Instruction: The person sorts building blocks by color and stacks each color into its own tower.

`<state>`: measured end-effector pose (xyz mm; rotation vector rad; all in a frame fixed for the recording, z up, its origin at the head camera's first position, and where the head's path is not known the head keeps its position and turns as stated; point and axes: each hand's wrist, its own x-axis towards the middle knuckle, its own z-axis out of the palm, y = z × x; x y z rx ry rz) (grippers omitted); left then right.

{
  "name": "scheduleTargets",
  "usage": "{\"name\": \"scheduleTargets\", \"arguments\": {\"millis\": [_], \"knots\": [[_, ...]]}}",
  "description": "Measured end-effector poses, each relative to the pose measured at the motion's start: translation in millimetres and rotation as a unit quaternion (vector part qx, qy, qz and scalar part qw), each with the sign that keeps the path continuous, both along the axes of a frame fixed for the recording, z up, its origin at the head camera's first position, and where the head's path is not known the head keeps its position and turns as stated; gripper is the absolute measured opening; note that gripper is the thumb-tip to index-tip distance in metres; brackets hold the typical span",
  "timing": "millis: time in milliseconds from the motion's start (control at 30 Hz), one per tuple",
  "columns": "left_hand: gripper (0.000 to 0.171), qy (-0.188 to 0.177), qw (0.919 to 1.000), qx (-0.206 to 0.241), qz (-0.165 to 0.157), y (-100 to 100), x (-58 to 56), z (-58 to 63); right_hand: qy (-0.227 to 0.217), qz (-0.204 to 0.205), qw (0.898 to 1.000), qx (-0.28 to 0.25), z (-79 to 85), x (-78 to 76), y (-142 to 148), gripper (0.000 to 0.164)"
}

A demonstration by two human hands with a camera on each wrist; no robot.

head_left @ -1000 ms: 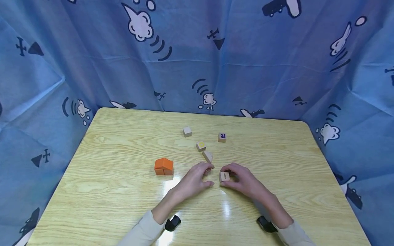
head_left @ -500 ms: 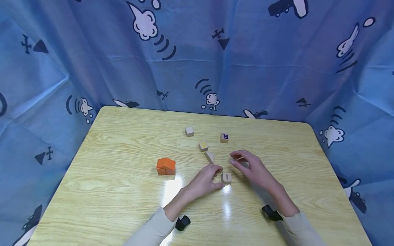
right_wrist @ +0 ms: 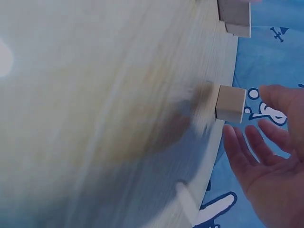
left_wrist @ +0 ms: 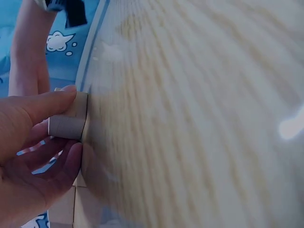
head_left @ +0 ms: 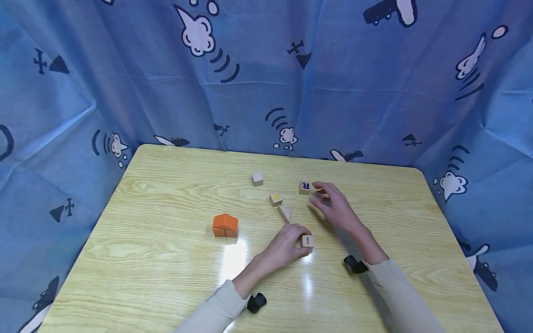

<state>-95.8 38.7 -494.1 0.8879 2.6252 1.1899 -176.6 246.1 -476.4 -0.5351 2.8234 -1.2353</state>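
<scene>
My left hand (head_left: 287, 244) holds a small wooden block (head_left: 307, 241) marked with a short dark bar, thumb on its near side and fingers on its far side. In the left wrist view the thumb lies along one side of this block (left_wrist: 69, 126), with the fingertips at the opposite side. Toward the back, my right hand (head_left: 333, 203) reaches beside a wooden letter block (head_left: 304, 187) with a dark R on top. Thumb and fingers are spread around a gap in the right wrist view, just short of that block (right_wrist: 231, 104).
A wooden triangle (head_left: 285, 213) lies just beyond my left hand, close to a block with a yellow mark (head_left: 275, 199). Farther back sits a plain pale block (head_left: 257, 179). Orange blocks (head_left: 225, 225) form a small house shape at left. A patterned blue curtain (head_left: 250, 69) hangs behind the table.
My right hand has let go of the bar-marked block and moved back to the R block. My left hand has moved right and taken hold of the bar-marked block.
</scene>
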Motion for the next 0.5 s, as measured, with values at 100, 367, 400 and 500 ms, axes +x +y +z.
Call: {"name": "scheduleTargets", "arguments": {"millis": [100, 367, 400, 500], "knots": [[0.034, -0.008, 1.0000, -0.003, 0.003, 1, 0.4, -0.8, -0.010, 0.000, 1.000, 0.013, -2.3, -10.7, -5, 0.050], [0.033, -0.018, 0.9998, 0.008, 0.009, -1, 1.8, -1.4, -0.022, -0.010, 0.998, 0.051, -7.1, -32.0, -16, 0.050], [0.032, -0.019, 0.9997, 0.009, 0.010, -1, 1.9, -0.9, -0.021, -0.009, 0.998, 0.050, -7.7, -33.8, -17, 0.048], [0.033, -0.022, 0.9996, 0.015, 0.012, -3, 2.2, -0.3, -0.019, -0.005, 0.999, 0.049, -8.8, -37.2, -19, 0.040]]}}
